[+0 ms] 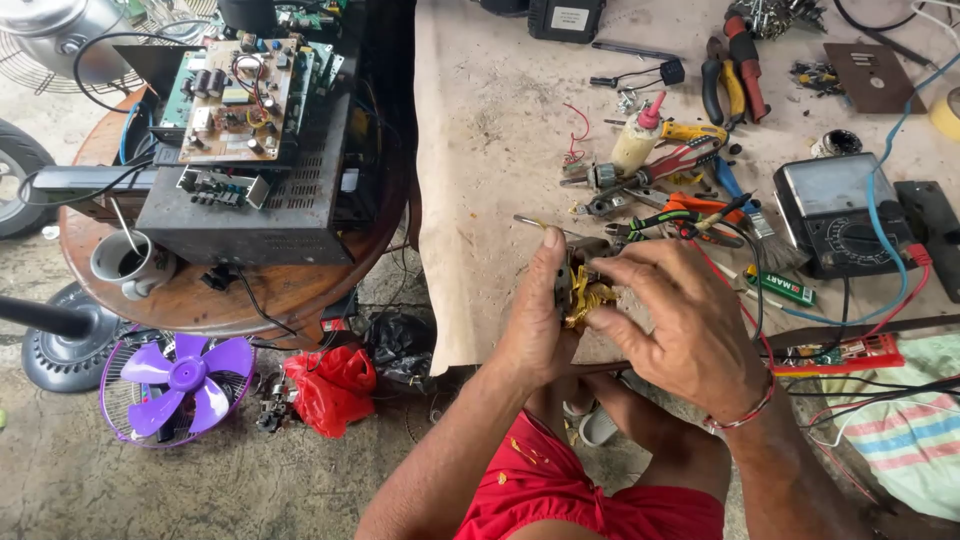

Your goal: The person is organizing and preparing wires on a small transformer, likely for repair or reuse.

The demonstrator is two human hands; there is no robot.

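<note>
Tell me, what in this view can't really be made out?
- Small coil part, head view: mostly hidden by the left hand and right hand, so its shape is unclear.
- Meter: dial markings too small.
- Tape roll: cut off by the right edge.
- Cup: contents too dark to tell.

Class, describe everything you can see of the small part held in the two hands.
The small metal part with golden-yellow windings looks like a little coil on a grey metal frame. It is held over the table's edge, the left hand gripping it from the side, the right hand pinching its front. Fingers hide much of it.
</note>
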